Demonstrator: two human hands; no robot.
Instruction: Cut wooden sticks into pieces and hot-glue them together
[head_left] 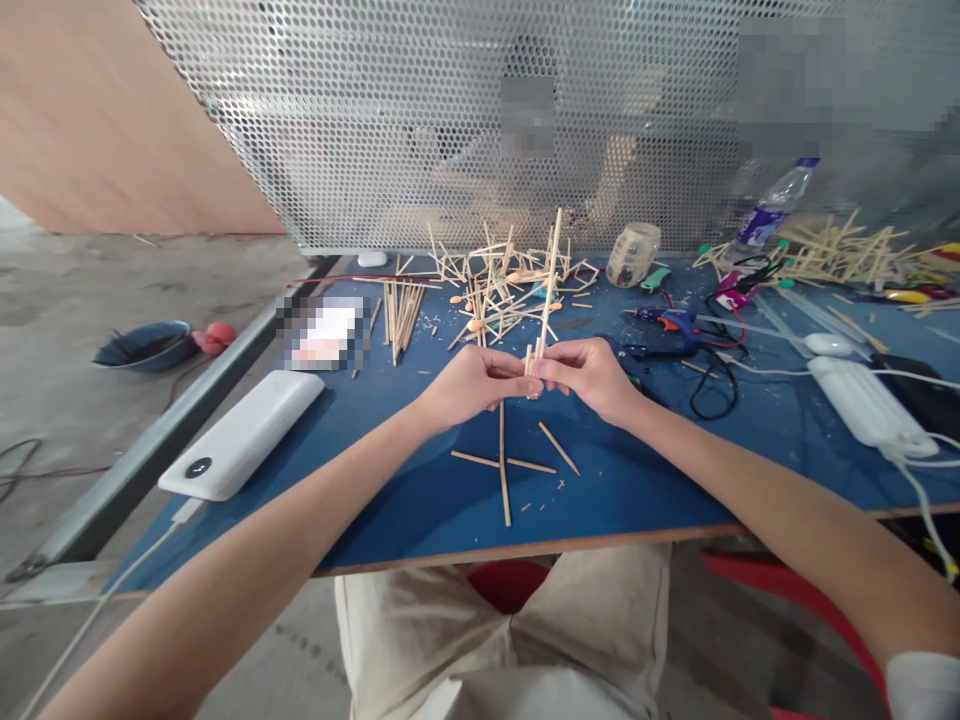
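Both hands meet over the middle of the blue table. My left hand (480, 385) is closed, thumb and fingers pinching the lower ends of thin wooden sticks. Fingers of my right hand (589, 372) pinch the same small group from the other side. One long wooden stick (551, 270) rises upright from between them, with shorter ends beside it. How the sticks join is hidden by the fingertips. Below the hands, a cross of wooden sticks (505, 490) lies on the table, with a loose short stick (559, 448) to its right.
Behind the hands lies a messy stick pile (495, 285), with a stick bundle (403, 315) at its left. A glue gun (664, 335), clear jar (634, 255), bottle (772, 215) and cabled white power strip (870, 405) stand right. A power bank (244, 435) lies left. Perforated metal (420, 120) bounds the back.
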